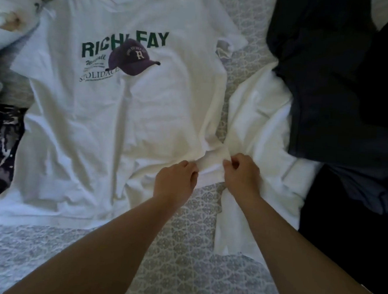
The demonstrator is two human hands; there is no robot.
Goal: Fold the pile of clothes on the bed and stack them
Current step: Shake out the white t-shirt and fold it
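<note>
T-shirt (113, 110) hem corner pinched, apparently, between both hands' fingers (193, 167).

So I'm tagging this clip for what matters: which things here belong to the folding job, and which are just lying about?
In the job:
- white printed T-shirt, its hem gripped by left hand and right hand
- plain white garment
- dark garments
- patterned dark garment

Lying about:
- patterned bedspread
- pillow

A white cotton T-shirt (112, 123) printed with green lettering and a purple cap was seen on a grey-and-white patterned bedspread (183, 237), beside dark navy garments (328, 87).
</note>
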